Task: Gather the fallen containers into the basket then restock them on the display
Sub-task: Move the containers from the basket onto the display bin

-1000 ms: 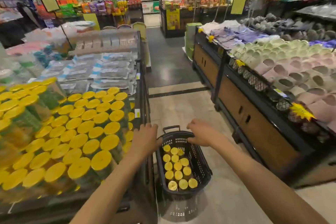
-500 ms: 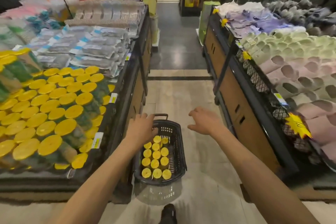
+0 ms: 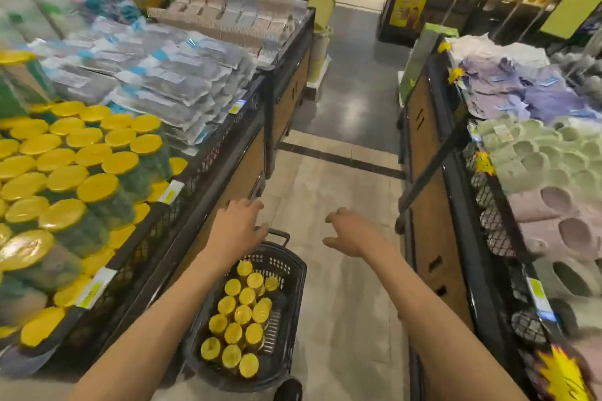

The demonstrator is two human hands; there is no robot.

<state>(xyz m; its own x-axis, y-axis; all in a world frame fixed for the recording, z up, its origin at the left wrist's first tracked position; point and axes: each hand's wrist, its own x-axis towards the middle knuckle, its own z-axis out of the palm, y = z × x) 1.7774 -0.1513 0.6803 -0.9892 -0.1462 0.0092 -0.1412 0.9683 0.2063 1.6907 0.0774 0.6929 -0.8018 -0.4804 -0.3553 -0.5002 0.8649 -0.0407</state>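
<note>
A black basket (image 3: 291, 273) stands on the aisle floor, close against the left display, with several yellow-lidded containers (image 3: 241, 319) upright inside it. The display (image 3: 182, 205) on the left carries many more of the same yellow-lidded containers (image 3: 81, 179) in stacked rows. My left hand (image 3: 236, 228) hovers over the basket's far end beside its handle (image 3: 280, 235), fingers relaxed and empty. To the right of the basket, my right hand (image 3: 350, 233) hangs in the air above the floor. Its fingers are loosely curled and hold nothing.
Clear packaged goods (image 3: 169, 81) lie behind the containers on the left display. A second display (image 3: 436, 238) on the right holds slippers (image 3: 550, 192) and folded cloth. The tiled aisle (image 3: 338, 192) runs ahead between them. A shoe tip (image 3: 288, 391) shows by the basket.
My right hand left the basket's rim and both hands rose away from it. The view rose and swung left, so the basket now looks lower and smaller on the floor.
</note>
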